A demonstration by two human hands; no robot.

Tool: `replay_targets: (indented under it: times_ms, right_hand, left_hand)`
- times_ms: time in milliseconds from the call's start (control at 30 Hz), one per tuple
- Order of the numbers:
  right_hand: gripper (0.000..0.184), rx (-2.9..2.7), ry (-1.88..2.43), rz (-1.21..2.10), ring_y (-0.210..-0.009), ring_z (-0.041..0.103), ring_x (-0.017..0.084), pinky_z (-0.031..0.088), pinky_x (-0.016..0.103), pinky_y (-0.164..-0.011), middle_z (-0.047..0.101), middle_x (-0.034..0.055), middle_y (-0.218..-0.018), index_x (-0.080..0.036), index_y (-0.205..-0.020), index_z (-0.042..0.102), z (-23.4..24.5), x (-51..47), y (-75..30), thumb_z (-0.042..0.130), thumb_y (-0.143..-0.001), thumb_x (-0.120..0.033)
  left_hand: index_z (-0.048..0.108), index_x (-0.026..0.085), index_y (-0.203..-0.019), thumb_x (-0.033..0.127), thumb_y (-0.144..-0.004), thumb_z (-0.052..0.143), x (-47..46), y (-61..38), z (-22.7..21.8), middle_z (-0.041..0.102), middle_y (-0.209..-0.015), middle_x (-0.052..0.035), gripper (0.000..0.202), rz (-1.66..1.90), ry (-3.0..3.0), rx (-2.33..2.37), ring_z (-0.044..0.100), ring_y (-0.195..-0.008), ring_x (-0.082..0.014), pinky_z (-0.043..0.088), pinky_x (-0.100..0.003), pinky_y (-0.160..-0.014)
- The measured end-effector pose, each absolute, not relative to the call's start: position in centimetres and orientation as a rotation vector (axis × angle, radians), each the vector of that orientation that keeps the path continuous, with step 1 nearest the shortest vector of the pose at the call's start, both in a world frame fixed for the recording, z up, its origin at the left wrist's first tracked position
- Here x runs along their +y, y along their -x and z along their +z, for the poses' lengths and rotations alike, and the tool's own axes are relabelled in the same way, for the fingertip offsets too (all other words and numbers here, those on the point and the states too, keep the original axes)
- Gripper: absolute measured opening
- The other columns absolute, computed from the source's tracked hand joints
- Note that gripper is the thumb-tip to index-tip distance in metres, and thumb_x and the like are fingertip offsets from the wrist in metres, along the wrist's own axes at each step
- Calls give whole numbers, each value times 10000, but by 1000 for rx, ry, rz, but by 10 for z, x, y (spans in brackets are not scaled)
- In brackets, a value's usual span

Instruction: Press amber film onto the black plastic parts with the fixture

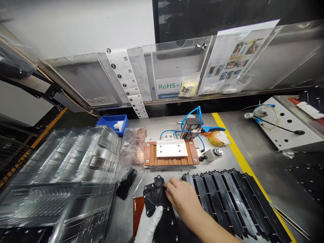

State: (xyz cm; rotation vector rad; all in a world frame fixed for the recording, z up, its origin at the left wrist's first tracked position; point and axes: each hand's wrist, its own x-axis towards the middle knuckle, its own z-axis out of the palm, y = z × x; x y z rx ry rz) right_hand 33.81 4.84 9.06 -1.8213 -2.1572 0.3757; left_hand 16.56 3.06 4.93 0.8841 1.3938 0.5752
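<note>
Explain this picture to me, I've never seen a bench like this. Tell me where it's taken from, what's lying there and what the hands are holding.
This is a single view from a camera worn on a person's head, looking forward and down at a metal workbench. There is no robot: these are the person's own hands. The left hand, in a white glove, and the bare right hand are both on a black plate with metal screws. To its right lies a black slatted rack, and to its left are stacks of clear plastic trays. Farther back sit a brown fixture with a white block, blue tubing behind it, and a blue bin.
</note>
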Motion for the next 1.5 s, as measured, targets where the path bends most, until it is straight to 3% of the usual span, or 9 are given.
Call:
replay_targets:
  times_ms: [167,467,700,867,1067,1233,1400,1500]
  right_hand:
    - [178,-2095,1866,497,-605,618,159,353,319,-554,680,-2,-804,-235,-901,657,87,47,-339,580,-835,-88]
    - [178,-1938,1952,732,-577,636,128,370,245,-493,669,-46,-727,-243,-788,625,81,47,-341,603,-758,-69]
    - [162,-2018,1917,721,-577,615,152,388,269,-513,683,-10,-795,-222,-813,620,77,44,-337,586,-781,-67]
    - [310,-2047,1869,575,-659,590,178,415,303,-599,662,32,-956,-250,-1118,609,78,30,-335,579,-842,-113]
    - [155,-1976,1806,458,-623,533,166,381,291,-582,629,6,-805,-235,-920,626,68,22,-328,554,-861,-110]
    - [159,-1994,1838,431,-615,558,187,419,311,-575,639,41,-811,-197,-893,585,64,22,-317,473,-885,-83]
    - [145,-2076,1795,580,-650,612,200,486,308,-589,626,26,-795,-209,-890,562,72,12,-311,502,-868,-79]
    - [138,-2074,1836,674,-652,640,185,483,297,-580,645,24,-884,-233,-983,579,80,17,-313,563,-879,-144]
  left_hand:
    - [598,165,-1189,500,-711,698,25,-166,42,691,-1175,-141,592,572,-904,1439,591,-1184,-347,396,-505,-1098]
    - [614,148,-1105,590,-646,746,14,-164,31,680,-1194,-160,650,576,-863,1460,574,-1209,-350,404,-461,-1101]
    - [606,109,-1124,535,-648,746,11,-161,20,683,-1173,-186,654,597,-847,1471,589,-1183,-356,390,-472,-1108]
    - [622,171,-1134,484,-687,732,14,-161,18,706,-1139,-119,556,646,-799,1440,610,-1159,-337,435,-458,-1071]
    - [691,185,-1060,468,-636,801,13,-159,28,713,-1141,-119,521,657,-743,1428,591,-1184,-355,392,-478,-1106]
    - [731,161,-1001,457,-570,861,13,-160,45,742,-1073,-121,539,744,-526,1411,567,-1216,-375,315,-497,-1155]
    - [732,196,-1018,488,-615,830,16,-157,51,741,-1104,-96,508,709,-423,1284,507,-1289,-365,326,-491,-1155]
    - [720,202,-1039,447,-657,816,16,-146,46,728,-1147,-86,464,690,-341,1200,469,-1327,-345,323,-477,-1164]
